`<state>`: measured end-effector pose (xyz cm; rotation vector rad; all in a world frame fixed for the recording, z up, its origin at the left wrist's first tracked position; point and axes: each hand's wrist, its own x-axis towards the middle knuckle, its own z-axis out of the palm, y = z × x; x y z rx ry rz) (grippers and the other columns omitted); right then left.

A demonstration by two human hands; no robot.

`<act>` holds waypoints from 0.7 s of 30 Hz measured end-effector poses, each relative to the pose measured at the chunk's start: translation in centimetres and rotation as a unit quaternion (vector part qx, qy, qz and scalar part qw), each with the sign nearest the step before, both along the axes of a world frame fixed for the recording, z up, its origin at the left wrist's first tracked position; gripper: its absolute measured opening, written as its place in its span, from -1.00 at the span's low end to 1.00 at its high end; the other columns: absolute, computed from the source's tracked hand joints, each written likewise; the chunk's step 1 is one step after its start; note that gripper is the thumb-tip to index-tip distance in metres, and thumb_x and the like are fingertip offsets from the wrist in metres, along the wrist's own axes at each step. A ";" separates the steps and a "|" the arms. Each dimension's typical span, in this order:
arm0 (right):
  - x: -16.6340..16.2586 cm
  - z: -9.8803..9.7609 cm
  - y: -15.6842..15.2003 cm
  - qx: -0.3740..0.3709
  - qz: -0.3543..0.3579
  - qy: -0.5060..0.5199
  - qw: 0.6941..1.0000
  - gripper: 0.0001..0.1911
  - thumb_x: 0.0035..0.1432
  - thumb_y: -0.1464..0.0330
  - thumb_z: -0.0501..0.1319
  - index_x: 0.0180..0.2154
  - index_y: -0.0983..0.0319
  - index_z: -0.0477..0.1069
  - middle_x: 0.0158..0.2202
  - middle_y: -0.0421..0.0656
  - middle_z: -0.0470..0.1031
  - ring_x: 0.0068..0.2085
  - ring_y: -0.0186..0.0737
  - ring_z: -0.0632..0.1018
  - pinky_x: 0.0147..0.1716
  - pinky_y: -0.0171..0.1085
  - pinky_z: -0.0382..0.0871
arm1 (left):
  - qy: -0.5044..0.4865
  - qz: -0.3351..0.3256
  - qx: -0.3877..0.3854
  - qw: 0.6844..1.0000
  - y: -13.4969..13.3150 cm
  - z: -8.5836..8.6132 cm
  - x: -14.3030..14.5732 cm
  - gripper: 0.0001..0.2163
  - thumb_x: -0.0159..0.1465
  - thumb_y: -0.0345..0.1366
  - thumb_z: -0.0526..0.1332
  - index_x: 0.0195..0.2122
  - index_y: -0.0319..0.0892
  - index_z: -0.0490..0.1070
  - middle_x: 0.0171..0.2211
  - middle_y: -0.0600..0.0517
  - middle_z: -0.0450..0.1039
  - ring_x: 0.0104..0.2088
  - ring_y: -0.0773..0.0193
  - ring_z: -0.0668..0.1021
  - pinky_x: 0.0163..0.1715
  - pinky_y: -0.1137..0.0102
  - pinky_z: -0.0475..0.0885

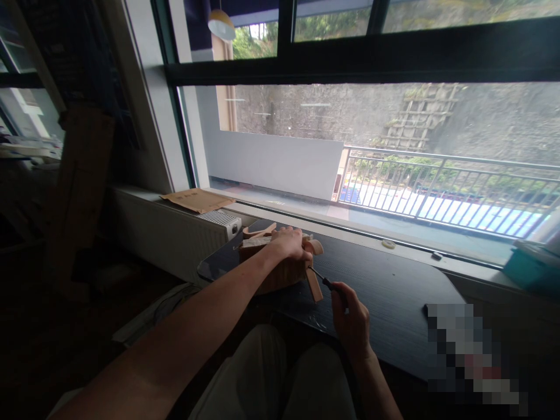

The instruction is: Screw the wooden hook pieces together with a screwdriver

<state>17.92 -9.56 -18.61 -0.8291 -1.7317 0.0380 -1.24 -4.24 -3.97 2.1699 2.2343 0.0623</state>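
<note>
A tan, box-like object point(280, 280) with a pale top edge and curved strap-like pieces rests on the dark table point(363, 280). My left hand point(289, 242) is closed over its top near the right end, and some of its fingers are hidden. One flat tan strip point(314, 284) slants down from that end onto the table. In my closed right hand point(351, 315) is a thin screwdriver point(324, 281) with a dark handle. Its tip reaches the upper part of the strip, just below my left hand; whether it touches a screw or a hole is too small to tell.
A brown envelope point(199, 200) lies on the ledge above a white radiator point(175, 233). Along the window sill are a small round yellowish item point(388, 244) and a teal container point(529, 265). A pixelated patch covers something at the table's right edge.
</note>
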 end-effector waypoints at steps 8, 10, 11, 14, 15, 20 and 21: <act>-0.2 0.5 -0.1 0.000 0.008 0.017 1.000 -0.81 0.18 0.39 0.09 -0.15 0.22 0.36 -0.35 -0.13 0.54 -0.42 -0.30 0.54 -0.45 -0.36 0.41 | 0.004 -0.003 0.001 1.000 0.0 0.0 0.0 -0.31 -0.09 0.21 0.17 -0.02 -0.14 0.26 0.02 -0.19 0.33 0.08 -0.14 0.30 -0.01 0.09 0.26; -0.1 0.5 -0.1 0.004 0.029 0.010 1.000 -0.83 0.17 0.41 0.11 -0.17 0.21 0.36 -0.35 -0.14 0.53 -0.40 -0.31 0.54 -0.42 -0.36 0.40 | 0.005 -0.001 0.003 1.000 0.0 0.0 0.0 -0.31 -0.09 0.21 0.17 -0.01 -0.14 0.25 0.03 -0.20 0.32 0.08 -0.14 0.30 0.00 0.07 0.23; -0.1 0.5 -0.1 0.002 0.037 0.004 0.999 -0.83 0.17 0.42 0.11 -0.17 0.21 0.36 -0.35 -0.15 0.53 -0.39 -0.31 0.54 -0.41 -0.36 0.40 | 0.005 0.001 0.003 1.000 0.0 0.0 0.0 -0.31 -0.08 0.21 0.17 -0.02 -0.14 0.25 0.04 -0.20 0.31 0.07 -0.13 0.31 0.01 0.06 0.23; 0.0 0.3 -0.1 -0.013 0.041 -0.006 0.999 -0.79 0.18 0.41 0.09 -0.11 0.22 0.33 -0.32 -0.13 0.53 -0.38 -0.30 0.54 -0.41 -0.35 0.40 | 0.006 -0.002 -0.002 1.000 -0.2 0.2 0.1 -0.33 -0.08 0.20 0.17 -0.02 -0.14 0.25 0.03 -0.19 0.32 0.04 -0.10 0.34 -0.01 0.07 0.25; 0.1 0.2 -0.1 -0.018 0.038 -0.006 0.999 -0.78 0.19 0.40 0.08 -0.10 0.22 0.32 -0.33 -0.13 0.54 -0.39 -0.30 0.54 -0.42 -0.35 0.40 | 0.007 -0.005 -0.004 1.000 -0.2 0.2 0.1 -0.33 -0.07 0.20 0.17 -0.02 -0.14 0.26 0.02 -0.19 0.33 0.04 -0.10 0.35 -0.01 0.08 0.25; 0.0 0.1 -0.1 -0.040 -0.004 0.001 0.999 -0.79 0.20 0.36 0.09 -0.13 0.25 0.33 -0.46 -0.18 0.52 -0.54 -0.33 0.50 -0.55 -0.38 0.34 | 0.009 -0.002 -0.008 1.000 -0.3 0.4 0.2 -0.34 -0.06 0.20 0.16 -0.03 -0.13 0.26 0.02 -0.18 0.33 0.09 -0.14 0.29 -0.01 0.08 0.24; 0.0 0.2 -0.1 -0.041 -0.011 0.003 0.999 -0.80 0.20 0.35 0.09 -0.14 0.25 0.34 -0.47 -0.18 0.51 -0.55 -0.33 0.49 -0.56 -0.38 0.34 | 0.008 -0.002 -0.007 1.000 -0.3 0.3 0.2 -0.34 -0.06 0.20 0.16 -0.03 -0.14 0.26 0.01 -0.18 0.34 0.09 -0.15 0.29 -0.01 0.08 0.25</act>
